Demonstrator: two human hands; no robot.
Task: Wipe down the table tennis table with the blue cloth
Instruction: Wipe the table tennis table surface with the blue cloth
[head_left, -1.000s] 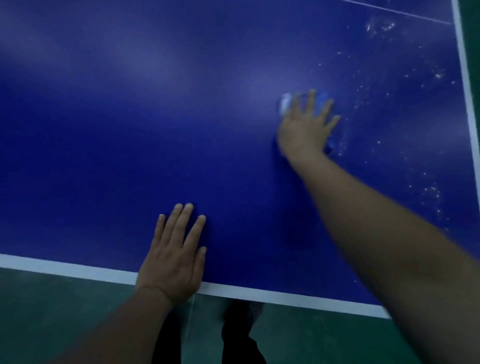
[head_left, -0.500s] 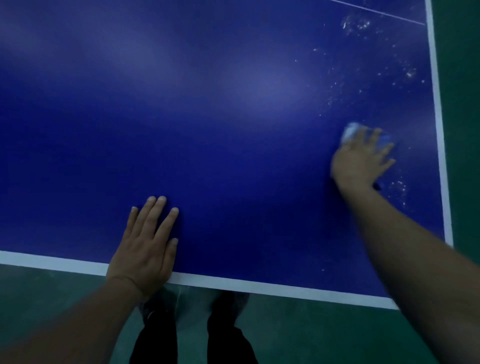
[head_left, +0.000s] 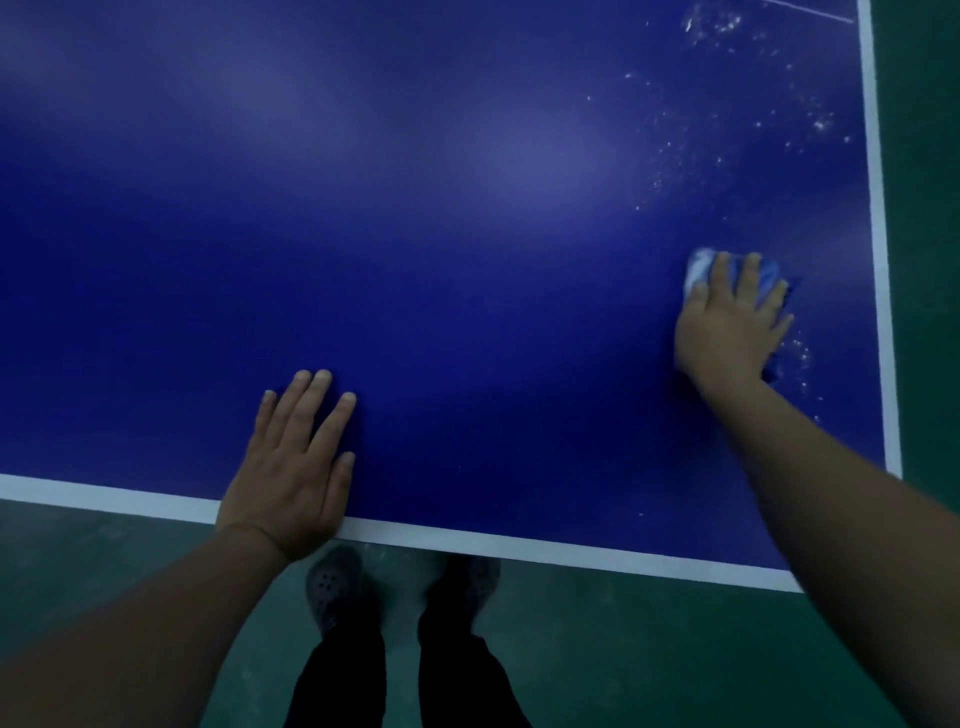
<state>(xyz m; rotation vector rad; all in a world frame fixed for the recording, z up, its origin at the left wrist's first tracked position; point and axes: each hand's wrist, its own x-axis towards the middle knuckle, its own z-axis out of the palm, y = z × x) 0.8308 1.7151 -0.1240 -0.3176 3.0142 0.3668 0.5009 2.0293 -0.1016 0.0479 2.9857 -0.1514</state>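
The dark blue table tennis table (head_left: 467, 260) fills most of the view, edged with white lines along its near and right sides. My right hand (head_left: 730, 325) presses flat on the blue cloth (head_left: 698, 267) near the table's right edge, fingers spread over it; only the cloth's pale far corner and a bit of its right side show. My left hand (head_left: 296, 462) rests flat on the table at the near edge, fingers straight, holding nothing. White specks of dust (head_left: 727, 104) are scattered over the far right part of the table and beside the cloth.
Green floor (head_left: 675, 649) lies below the near edge and to the right of the table. My legs in dark trousers and grey shoes (head_left: 332, 587) stand just under the near edge.
My right hand has slid the cloth from the middle of the table to the right and toward me, close to the right edge. My left hand stays planted at the near edge.
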